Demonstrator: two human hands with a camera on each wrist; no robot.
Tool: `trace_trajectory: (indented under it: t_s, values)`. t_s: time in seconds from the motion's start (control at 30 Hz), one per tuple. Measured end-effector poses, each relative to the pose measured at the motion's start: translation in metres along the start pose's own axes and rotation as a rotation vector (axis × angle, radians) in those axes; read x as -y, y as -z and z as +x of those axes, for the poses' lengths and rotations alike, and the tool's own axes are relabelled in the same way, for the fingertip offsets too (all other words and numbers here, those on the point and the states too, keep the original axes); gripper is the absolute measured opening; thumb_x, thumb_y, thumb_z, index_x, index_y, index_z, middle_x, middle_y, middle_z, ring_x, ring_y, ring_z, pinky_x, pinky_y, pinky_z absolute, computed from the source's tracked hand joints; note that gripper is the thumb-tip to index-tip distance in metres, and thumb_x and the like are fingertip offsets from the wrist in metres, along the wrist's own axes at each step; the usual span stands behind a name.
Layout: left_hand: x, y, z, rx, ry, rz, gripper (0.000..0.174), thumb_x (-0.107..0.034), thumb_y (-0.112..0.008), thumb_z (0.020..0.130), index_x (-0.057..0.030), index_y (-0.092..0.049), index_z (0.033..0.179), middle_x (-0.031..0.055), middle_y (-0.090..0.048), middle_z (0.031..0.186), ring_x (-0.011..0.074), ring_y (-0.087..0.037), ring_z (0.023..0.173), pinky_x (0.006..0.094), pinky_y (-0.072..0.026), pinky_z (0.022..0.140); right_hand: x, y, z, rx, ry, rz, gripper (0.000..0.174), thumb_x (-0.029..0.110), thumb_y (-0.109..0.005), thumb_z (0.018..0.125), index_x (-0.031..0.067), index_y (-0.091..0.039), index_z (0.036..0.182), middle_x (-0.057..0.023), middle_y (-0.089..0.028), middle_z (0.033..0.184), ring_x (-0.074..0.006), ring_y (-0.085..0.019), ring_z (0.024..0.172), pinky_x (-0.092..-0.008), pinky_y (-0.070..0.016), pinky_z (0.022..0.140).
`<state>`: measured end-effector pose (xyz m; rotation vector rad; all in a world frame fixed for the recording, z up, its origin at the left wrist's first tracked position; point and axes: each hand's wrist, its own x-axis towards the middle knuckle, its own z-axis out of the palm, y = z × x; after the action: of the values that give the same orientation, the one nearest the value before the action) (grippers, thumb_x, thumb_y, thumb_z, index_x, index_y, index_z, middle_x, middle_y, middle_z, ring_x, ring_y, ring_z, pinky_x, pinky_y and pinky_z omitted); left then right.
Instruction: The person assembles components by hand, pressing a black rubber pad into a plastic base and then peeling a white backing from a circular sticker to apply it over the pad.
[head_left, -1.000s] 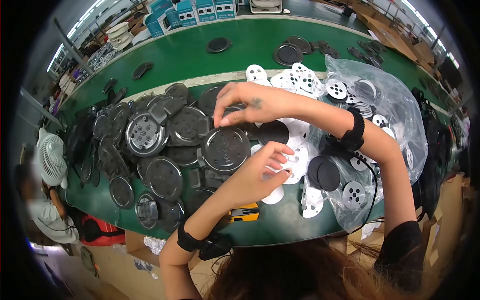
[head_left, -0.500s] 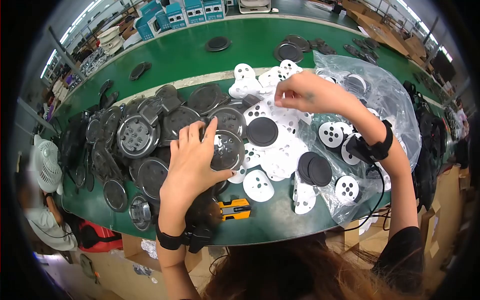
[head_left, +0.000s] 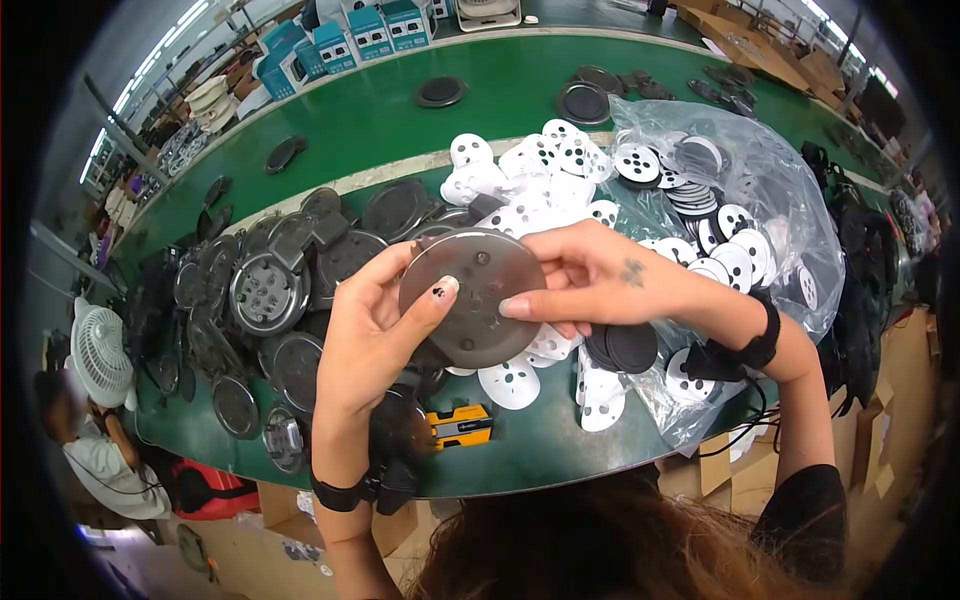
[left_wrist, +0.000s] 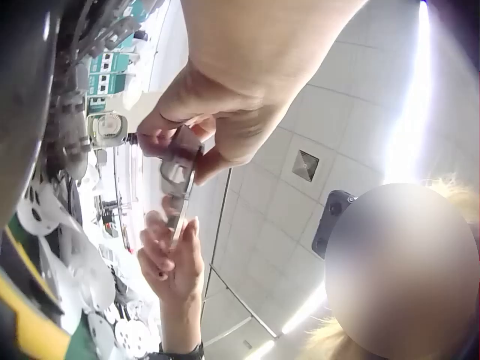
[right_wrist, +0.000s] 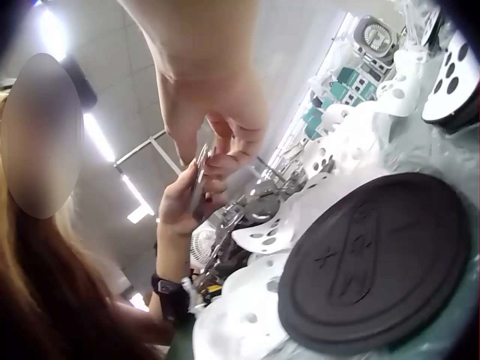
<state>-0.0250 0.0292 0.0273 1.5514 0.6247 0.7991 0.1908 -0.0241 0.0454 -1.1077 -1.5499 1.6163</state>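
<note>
Both hands hold one round, smoky-grey plastic cover [head_left: 465, 335] with a shiny rim, raised over the table in the head view. My left hand [head_left: 362, 330] grips its left edge, thumb lying across the face. On the right edge, my right hand [head_left: 592, 280] pinches it between thumb and fingers. The left wrist view catches the cover [left_wrist: 180, 176] nearly edge-on, with a small block-like part on it. Below the hands lie similar dark covers [head_left: 268, 292] on the left and white sheets with holes [head_left: 510, 385].
Black round pads [head_left: 632, 348] lie right of the hands, by a clear plastic bag [head_left: 790, 170] of white-faced discs. A yellow-and-black tool [head_left: 462, 427] sits at the table's near edge. More dark covers [head_left: 440, 91] are farther back. A person [head_left: 110, 465] and a white fan [head_left: 102, 340] are leftward.
My left hand moved onto the pile and has lifted a cover from it. The right hand went right over the white sheets, then came back to grip the cover's other edge.
</note>
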Motion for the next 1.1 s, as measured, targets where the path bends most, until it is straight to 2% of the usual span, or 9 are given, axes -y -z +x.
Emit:
trace_trajectory:
  t_s: [0.1, 0.13, 0.37, 0.43, 0.5, 0.7, 0.8, 1.03, 1.1]
  values:
    - [-0.001, -0.002, -0.001, -0.001, -0.006, -0.267, 0.040, -0.018, -0.053, 0.091, 0.0043, -0.045, 0.124, 0.0108, -0.055, 0.114, 0.0146, -0.050, 0.108, 0.0324, -0.0465, 0.085, 0.004, 0.001, -0.016, -0.236, 0.318, -0.430, 0.019, 0.010, -0.064, 0.083, -0.0015, -0.062, 0.097, -0.0026, -0.057, 0.068, -0.0085, -0.054, 0.055, -0.0181, -0.0402, 0.048]
    - [-0.001, -0.003, -0.002, 0.009, 0.059, -0.474, 0.045, -0.023, -0.050, 0.093, 0.0040, -0.041, 0.128, 0.0109, -0.053, 0.118, 0.0161, -0.048, 0.113, 0.0349, -0.0469, 0.086, -0.007, 0.006, -0.014, -0.359, 0.661, -0.704, 0.021, 0.003, -0.066, 0.077, 0.0021, -0.065, 0.098, -0.0077, -0.059, 0.081, -0.0120, -0.059, 0.066, -0.0191, -0.0480, 0.054]
    - [-0.008, -0.009, -0.002, 0.157, 0.250, -0.316, 0.048, -0.028, -0.045, 0.095, 0.0022, -0.035, 0.132, 0.0130, -0.049, 0.123, 0.0206, -0.053, 0.109, 0.0367, -0.0528, 0.080, -0.024, 0.011, -0.024, -0.389, 0.833, -1.051, 0.048, -0.004, -0.065, 0.068, 0.0136, -0.062, 0.112, -0.0128, -0.050, 0.107, -0.0252, -0.059, 0.088, -0.0316, -0.0540, 0.076]
    - [-0.002, -0.007, -0.001, 0.158, 0.205, -0.387, 0.048, -0.025, -0.046, 0.094, 0.0015, -0.034, 0.132, 0.0130, -0.049, 0.123, 0.0207, -0.053, 0.108, 0.0367, -0.0540, 0.077, -0.014, 0.011, -0.027, -0.366, 0.835, -1.014, 0.039, 0.000, -0.065, 0.073, 0.0076, -0.061, 0.111, -0.0127, -0.055, 0.098, -0.0222, -0.062, 0.081, -0.0292, -0.0544, 0.070]
    - [0.000, -0.009, -0.001, 0.156, 0.158, -0.457, 0.048, -0.023, -0.046, 0.094, 0.0007, -0.032, 0.133, 0.0130, -0.049, 0.122, 0.0208, -0.053, 0.108, 0.0368, -0.0553, 0.075, -0.003, 0.007, -0.033, -0.352, 0.254, -0.379, 0.026, 0.009, -0.063, 0.082, 0.0000, -0.060, 0.106, -0.0097, -0.060, 0.085, -0.0162, -0.063, 0.071, -0.0255, -0.0533, 0.064]
    - [0.002, -0.009, -0.003, -0.123, -0.086, -0.187, 0.037, -0.020, -0.045, 0.095, 0.0016, -0.039, 0.124, 0.0109, -0.052, 0.114, 0.0188, -0.057, 0.096, 0.0363, -0.0568, 0.068, -0.016, 0.014, -0.011, -0.102, 0.114, 0.120, 0.041, 0.023, -0.062, 0.086, -0.0050, -0.050, 0.114, -0.0074, -0.060, 0.081, -0.0122, -0.061, 0.064, -0.0246, -0.0508, 0.059]
    - [0.001, 0.006, 0.000, -0.338, -0.215, -0.301, 0.028, -0.018, -0.041, 0.096, -0.0013, -0.044, 0.118, 0.0106, -0.052, 0.114, 0.0187, -0.056, 0.098, 0.0350, -0.0514, 0.073, -0.047, 0.032, 0.006, -0.298, 0.304, -0.865, 0.058, 0.037, -0.069, 0.077, -0.0011, -0.051, 0.116, -0.0125, -0.055, 0.095, -0.0252, -0.058, 0.081, -0.0336, -0.0484, 0.069]
    - [-0.005, -0.002, 0.006, -0.536, -0.155, -0.791, 0.036, -0.028, -0.037, 0.093, -0.0022, -0.048, 0.117, 0.0104, -0.052, 0.112, 0.0239, -0.049, 0.104, 0.0426, -0.0397, 0.089, -0.067, 0.026, 0.017, -0.286, 0.250, -1.029, 0.055, 0.040, -0.068, 0.076, -0.0002, -0.053, 0.111, -0.0148, -0.048, 0.107, -0.0316, -0.048, 0.102, -0.0385, -0.0431, 0.082]
    - [0.005, 0.005, 0.004, -0.564, -0.051, -0.732, 0.029, -0.030, -0.039, 0.093, -0.0050, -0.054, 0.094, 0.0086, -0.056, 0.090, 0.0244, -0.051, 0.091, 0.0401, -0.0420, 0.084, -0.071, 0.027, 0.022, -0.280, 0.317, -1.059, 0.050, 0.038, -0.067, 0.076, 0.0004, -0.055, 0.107, -0.0141, -0.049, 0.106, -0.0310, -0.050, 0.100, -0.0380, -0.0437, 0.081]
